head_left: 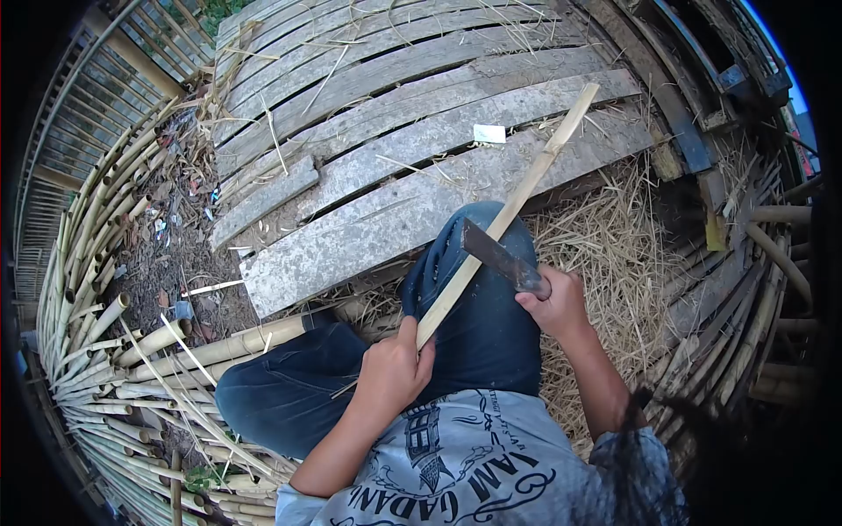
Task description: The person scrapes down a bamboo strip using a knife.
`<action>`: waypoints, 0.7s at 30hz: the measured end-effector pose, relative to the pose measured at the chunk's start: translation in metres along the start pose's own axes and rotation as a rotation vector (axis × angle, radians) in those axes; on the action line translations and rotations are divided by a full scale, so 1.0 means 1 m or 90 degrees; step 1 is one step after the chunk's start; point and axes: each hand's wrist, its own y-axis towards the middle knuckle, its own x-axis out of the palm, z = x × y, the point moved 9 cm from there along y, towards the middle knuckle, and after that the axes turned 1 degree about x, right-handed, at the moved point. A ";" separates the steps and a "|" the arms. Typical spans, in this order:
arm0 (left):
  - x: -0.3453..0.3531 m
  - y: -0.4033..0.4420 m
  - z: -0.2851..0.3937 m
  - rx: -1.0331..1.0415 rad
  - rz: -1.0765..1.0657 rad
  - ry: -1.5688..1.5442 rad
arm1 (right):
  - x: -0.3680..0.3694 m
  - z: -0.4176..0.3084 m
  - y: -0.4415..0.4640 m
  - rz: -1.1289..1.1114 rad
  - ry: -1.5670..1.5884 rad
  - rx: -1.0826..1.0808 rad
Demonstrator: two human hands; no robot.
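- Fingers of the left hand (392,366), at lower centre of the frame, are closed around the near end of a pale bamboo strip (538,174).
- Fingers of the right hand (560,305), right of centre, are wrapped around the handle of a broad, dark knife (498,256).
- The knife's blade points to the upper left and lies across the strip; whether its edge bites into the bamboo cannot be told.
- The strip slants from lower centre to the upper right of the frame, passing over a knee in dark blue trousers (482,337), its far end above the planks.
- At bottom centre shows a grey shirt (443,443) with dark printed lettering.
- Right of the knee spreads a heap of pale shavings (605,232).
- Across the upper middle stretches a platform of weathered planks (351,232), with a small white object (489,133) and a loose short board (267,203) on it.
- Bamboo poles (92,386) crowd the left and lower left; a slatted fence (96,96) stands upper left.
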 end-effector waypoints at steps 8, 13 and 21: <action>0.013 0.008 0.007 0.004 -0.038 -0.020 | -0.009 -0.023 0.005 -0.076 -0.070 -0.016; 0.023 0.002 0.000 0.010 -0.028 -0.064 | -0.015 -0.031 0.010 -0.133 -0.109 -0.016; 0.049 -0.008 -0.005 -0.047 -0.111 -0.358 | -0.009 -0.050 0.017 -0.142 -0.180 -0.088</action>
